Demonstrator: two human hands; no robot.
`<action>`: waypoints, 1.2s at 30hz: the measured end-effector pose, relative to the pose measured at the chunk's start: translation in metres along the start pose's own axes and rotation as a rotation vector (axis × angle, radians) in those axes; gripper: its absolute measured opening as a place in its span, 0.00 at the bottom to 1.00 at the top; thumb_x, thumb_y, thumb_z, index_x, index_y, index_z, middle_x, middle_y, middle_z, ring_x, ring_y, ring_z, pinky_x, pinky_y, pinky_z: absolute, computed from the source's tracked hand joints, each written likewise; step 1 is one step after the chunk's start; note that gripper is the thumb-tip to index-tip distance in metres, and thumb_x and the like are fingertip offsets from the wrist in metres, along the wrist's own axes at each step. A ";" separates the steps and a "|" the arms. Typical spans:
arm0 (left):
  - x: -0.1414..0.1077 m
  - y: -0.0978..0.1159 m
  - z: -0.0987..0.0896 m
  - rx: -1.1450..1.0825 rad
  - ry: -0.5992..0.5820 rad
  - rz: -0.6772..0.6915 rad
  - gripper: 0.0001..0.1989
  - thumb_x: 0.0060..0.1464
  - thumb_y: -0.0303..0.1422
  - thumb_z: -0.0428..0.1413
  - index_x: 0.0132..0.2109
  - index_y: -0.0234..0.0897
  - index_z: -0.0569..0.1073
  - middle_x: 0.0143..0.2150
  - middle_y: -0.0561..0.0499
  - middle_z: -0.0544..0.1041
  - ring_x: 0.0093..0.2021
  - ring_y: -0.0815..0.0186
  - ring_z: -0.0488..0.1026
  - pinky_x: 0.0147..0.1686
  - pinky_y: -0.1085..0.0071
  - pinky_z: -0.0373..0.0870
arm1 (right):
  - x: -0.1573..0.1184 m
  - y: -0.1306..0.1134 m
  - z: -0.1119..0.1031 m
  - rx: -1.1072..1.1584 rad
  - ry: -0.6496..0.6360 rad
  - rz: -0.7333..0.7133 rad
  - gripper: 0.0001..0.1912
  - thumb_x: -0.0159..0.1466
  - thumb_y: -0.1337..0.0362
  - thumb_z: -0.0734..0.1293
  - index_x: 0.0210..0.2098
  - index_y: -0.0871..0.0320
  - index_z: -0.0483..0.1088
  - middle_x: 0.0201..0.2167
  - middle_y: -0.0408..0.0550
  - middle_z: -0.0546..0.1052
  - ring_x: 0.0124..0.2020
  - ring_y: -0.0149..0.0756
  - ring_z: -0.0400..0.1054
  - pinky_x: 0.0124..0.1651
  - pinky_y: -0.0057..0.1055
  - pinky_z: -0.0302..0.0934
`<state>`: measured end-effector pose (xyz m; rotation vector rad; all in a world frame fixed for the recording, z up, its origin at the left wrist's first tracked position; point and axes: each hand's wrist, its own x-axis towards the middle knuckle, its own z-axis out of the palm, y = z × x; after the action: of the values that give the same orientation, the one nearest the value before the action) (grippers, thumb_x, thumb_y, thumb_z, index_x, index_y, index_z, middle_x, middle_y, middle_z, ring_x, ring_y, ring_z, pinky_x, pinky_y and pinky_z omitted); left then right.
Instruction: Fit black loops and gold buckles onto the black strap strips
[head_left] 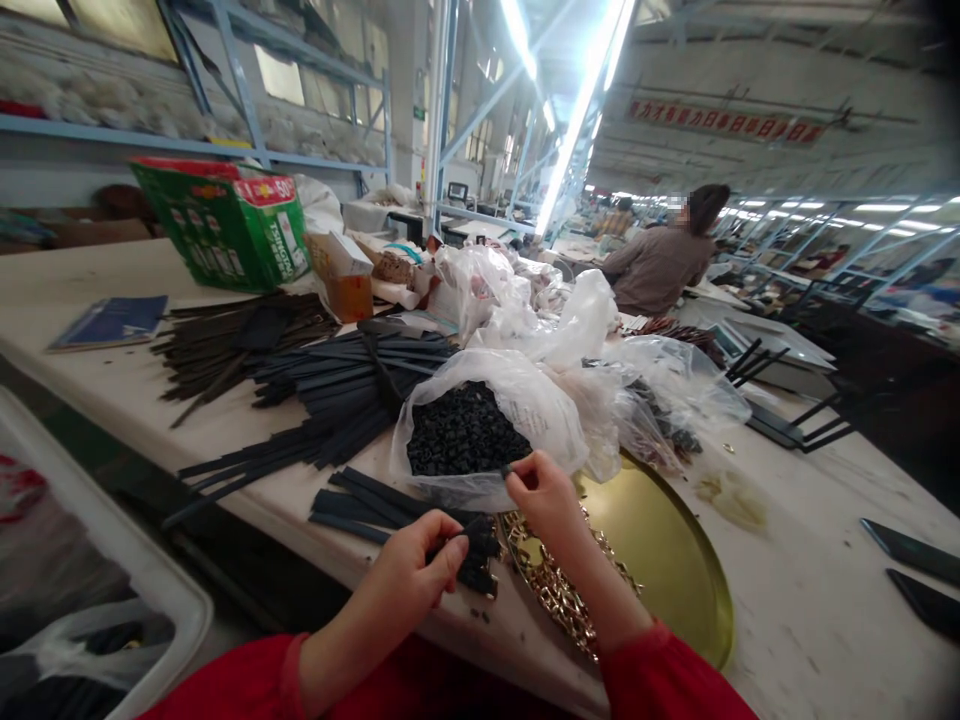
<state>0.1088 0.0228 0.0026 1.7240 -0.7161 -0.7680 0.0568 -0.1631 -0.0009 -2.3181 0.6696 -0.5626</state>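
My left hand [424, 560] is closed in a pinch on the end of a black strap, mostly hidden by the fingers. Beneath and behind it lie more black straps [367, 500], some with gold-coloured metal fittings at their ends. My right hand [546, 498] pinches a small black piece [508, 472] between thumb and fingertips, at the near edge of an open plastic bag [551, 385]. Many small black pieces [465, 435] like it fill the bag. Under my right forearm, a round gold tray [675, 530] holds a heap of small gold metal fittings [555, 590].
Piles of dark straps [337, 390] spread over the table to the left, beside a blue notebook [112, 322] and a green carton [225, 230]. More plastic bags [517, 300] stand behind. A white bin [150, 560] is at lower left. Another person [660, 265] sits further back.
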 end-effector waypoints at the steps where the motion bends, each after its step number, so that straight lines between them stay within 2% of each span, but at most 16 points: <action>1: -0.002 0.005 0.001 0.008 0.016 0.013 0.11 0.55 0.40 0.48 0.34 0.36 0.66 0.19 0.58 0.66 0.19 0.71 0.61 0.20 0.77 0.57 | -0.014 -0.007 -0.002 0.139 -0.043 0.022 0.06 0.56 0.63 0.61 0.30 0.59 0.66 0.22 0.42 0.70 0.23 0.31 0.64 0.27 0.27 0.59; 5: -0.015 0.018 0.006 0.078 0.021 0.095 0.10 0.56 0.37 0.48 0.33 0.36 0.68 0.22 0.57 0.67 0.23 0.70 0.64 0.24 0.76 0.59 | -0.066 -0.030 -0.007 0.791 -0.260 0.255 0.12 0.53 0.59 0.66 0.34 0.59 0.68 0.24 0.41 0.72 0.25 0.30 0.65 0.29 0.27 0.60; 10: -0.033 0.015 0.015 0.208 0.027 0.155 0.08 0.56 0.33 0.48 0.33 0.36 0.70 0.27 0.55 0.71 0.28 0.68 0.67 0.29 0.75 0.60 | -0.099 -0.028 -0.009 1.021 -0.270 0.392 0.15 0.51 0.54 0.70 0.26 0.60 0.66 0.21 0.40 0.71 0.22 0.27 0.62 0.29 0.27 0.58; 13: -0.042 0.012 0.020 0.252 0.008 0.163 0.08 0.56 0.32 0.47 0.33 0.36 0.70 0.28 0.54 0.72 0.30 0.67 0.67 0.31 0.74 0.60 | -0.110 -0.020 -0.008 1.076 -0.254 0.389 0.16 0.50 0.54 0.71 0.25 0.59 0.65 0.20 0.39 0.71 0.22 0.27 0.62 0.30 0.26 0.57; 18: -0.050 0.007 0.027 0.281 -0.017 0.128 0.08 0.55 0.33 0.48 0.31 0.36 0.69 0.25 0.56 0.69 0.27 0.68 0.65 0.28 0.74 0.58 | -0.126 -0.017 -0.004 0.926 -0.154 0.323 0.16 0.50 0.54 0.71 0.22 0.58 0.64 0.16 0.39 0.69 0.20 0.27 0.60 0.26 0.26 0.56; 22: -0.052 0.004 0.030 0.160 -0.136 0.017 0.09 0.54 0.34 0.47 0.29 0.36 0.65 0.20 0.57 0.65 0.22 0.70 0.62 0.23 0.76 0.57 | -0.136 -0.015 0.001 0.918 -0.036 0.288 0.13 0.51 0.55 0.70 0.29 0.57 0.67 0.19 0.38 0.69 0.21 0.28 0.62 0.26 0.26 0.57; 28: -0.054 -0.002 0.035 0.070 -0.199 -0.071 0.09 0.53 0.37 0.47 0.30 0.36 0.64 0.18 0.58 0.65 0.17 0.72 0.59 0.19 0.77 0.54 | -0.144 -0.007 0.005 0.974 -0.124 0.381 0.16 0.48 0.54 0.72 0.27 0.59 0.69 0.19 0.38 0.69 0.20 0.27 0.61 0.26 0.25 0.56; 33: -0.059 -0.010 0.045 -0.019 -0.141 -0.070 0.11 0.53 0.39 0.48 0.30 0.36 0.65 0.19 0.58 0.64 0.18 0.72 0.60 0.18 0.78 0.56 | -0.154 -0.004 0.017 1.143 -0.122 0.499 0.14 0.51 0.55 0.71 0.28 0.59 0.67 0.21 0.37 0.68 0.23 0.26 0.59 0.28 0.24 0.55; 36: -0.061 -0.012 0.051 -0.057 -0.091 -0.064 0.11 0.54 0.39 0.48 0.30 0.36 0.65 0.20 0.58 0.63 0.19 0.72 0.61 0.19 0.78 0.57 | -0.160 -0.006 0.023 1.299 -0.179 0.567 0.14 0.52 0.55 0.71 0.28 0.57 0.65 0.21 0.38 0.68 0.22 0.27 0.60 0.26 0.25 0.56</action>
<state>0.0328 0.0441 -0.0113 1.6753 -0.6965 -0.9084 -0.0529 -0.0534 -0.0467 -0.8960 0.5652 -0.3311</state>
